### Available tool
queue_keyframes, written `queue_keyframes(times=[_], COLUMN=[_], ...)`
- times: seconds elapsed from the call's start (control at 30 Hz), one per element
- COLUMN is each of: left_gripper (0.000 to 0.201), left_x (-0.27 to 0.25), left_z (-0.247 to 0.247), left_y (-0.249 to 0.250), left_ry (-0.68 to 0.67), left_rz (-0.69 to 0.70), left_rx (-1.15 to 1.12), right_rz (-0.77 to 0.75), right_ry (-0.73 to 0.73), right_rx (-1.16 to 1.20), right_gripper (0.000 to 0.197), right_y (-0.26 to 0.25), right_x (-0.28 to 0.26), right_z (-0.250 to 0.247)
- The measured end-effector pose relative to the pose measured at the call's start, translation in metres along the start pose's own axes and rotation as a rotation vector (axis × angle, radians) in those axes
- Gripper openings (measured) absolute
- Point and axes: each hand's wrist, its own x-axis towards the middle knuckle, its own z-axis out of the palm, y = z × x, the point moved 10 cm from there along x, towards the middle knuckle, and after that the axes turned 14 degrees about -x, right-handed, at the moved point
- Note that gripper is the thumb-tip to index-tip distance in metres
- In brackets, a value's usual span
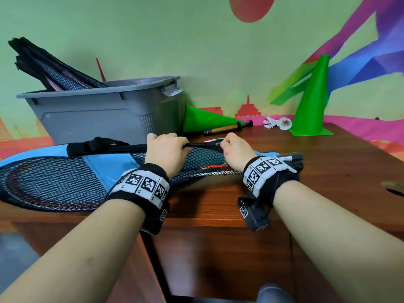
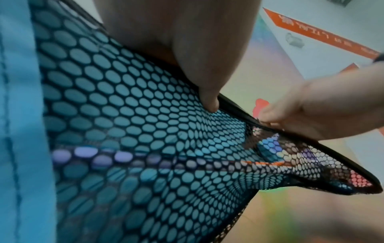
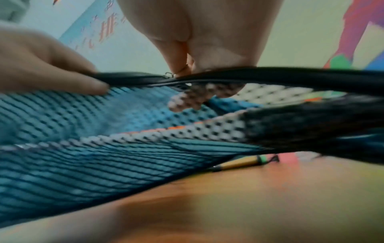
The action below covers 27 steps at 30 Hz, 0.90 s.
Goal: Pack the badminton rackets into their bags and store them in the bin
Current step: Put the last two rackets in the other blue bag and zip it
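A blue racket bag (image 1: 109, 165) with a black mesh front (image 2: 129, 131) lies flat on the wooden table (image 1: 218, 204), a racket showing through the mesh. My left hand (image 1: 167, 145) grips the bag's black zipped edge (image 3: 270, 76) from above. Just to its right, my right hand (image 1: 231, 147) pinches the small metal zipper pull (image 3: 170, 74) on that edge. The racket's black handle (image 1: 293, 157) sticks out of the bag's narrow end, behind my right wrist. The grey bin (image 1: 105, 112) stands behind the bag and holds other bagged rackets (image 1: 56, 68) leaning out to the left.
A green cone (image 1: 209, 120) lies on its side right of the bin, with a small gold-and-black pump (image 1: 223, 129) in front of it. Another green cone (image 1: 312, 101) stands at the back right beside two shuttlecocks (image 1: 277, 123). A round hole (image 1: 395, 191) is cut near the table's right edge.
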Motion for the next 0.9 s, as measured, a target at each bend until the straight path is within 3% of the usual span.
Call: queue_keyframes(times=[0.17,0.27,0.4,0.57,0.7,0.73,0.83,0.9], left_gripper=[0.028,0.026,0.024,0.025,0.023,0.023,0.022,0.021], left_x=[0.007,0.008,0.004,0.004,0.001,0.000,-0.005,-0.006], left_z=[-0.013,-0.015,-0.016,0.007,0.016,0.018,0.022,0.022], left_y=[-0.009,-0.015,-0.014,0.019,0.016,0.015,0.022,0.026], left_ry=[0.030,0.015,0.014,-0.131,-0.161,-0.176,-0.212,-0.217], left_rz=[0.018,0.007,-0.009,0.057,0.053,0.055,0.074,0.093], left_rx=[-0.069,-0.085,-0.066,-0.150,-0.290,-0.305,-0.354,-0.373], right_rz=[0.111,0.129,0.060,-0.090,0.040,0.059,0.065,0.044], right_ry=[0.050,0.001,-0.022,-0.012,0.083,0.066,0.005,0.054], right_rx=[0.052,-0.018,-0.047,0.030,0.135,0.102,-0.147,-0.351], right_gripper=[0.021,0.027,0.033,0.029,0.014,0.013,0.035,0.039], right_y=[0.044,0.055,0.046,0.027,0.057,0.062,0.065,0.059], right_x=[0.012,0.017,0.013,0.006,0.011,0.012,0.013,0.012], right_z=[-0.019,-0.023,-0.024,-0.018,-0.024,-0.022,-0.017,-0.022])
